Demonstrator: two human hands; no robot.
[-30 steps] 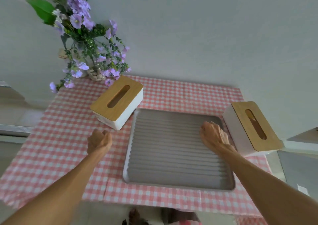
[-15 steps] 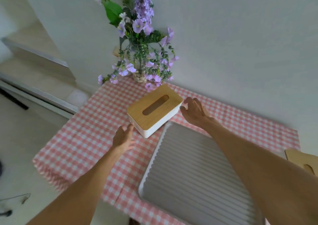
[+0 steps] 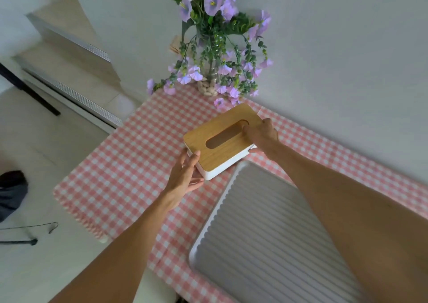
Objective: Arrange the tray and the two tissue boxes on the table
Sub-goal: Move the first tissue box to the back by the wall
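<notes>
The table (image 3: 120,163) has a pink checked cloth. The big gray ridged tray (image 3: 266,244) lies on the near right part. Just past its far corner sits one tissue box (image 3: 220,140) with a wooden lid. The other box is out of view. The left hand (image 3: 185,175) and right hand (image 3: 261,136) press on its two ends. The flower vase (image 3: 209,80) stands close behind, so a push that way could tip it. There is free cloth to the left.
</notes>
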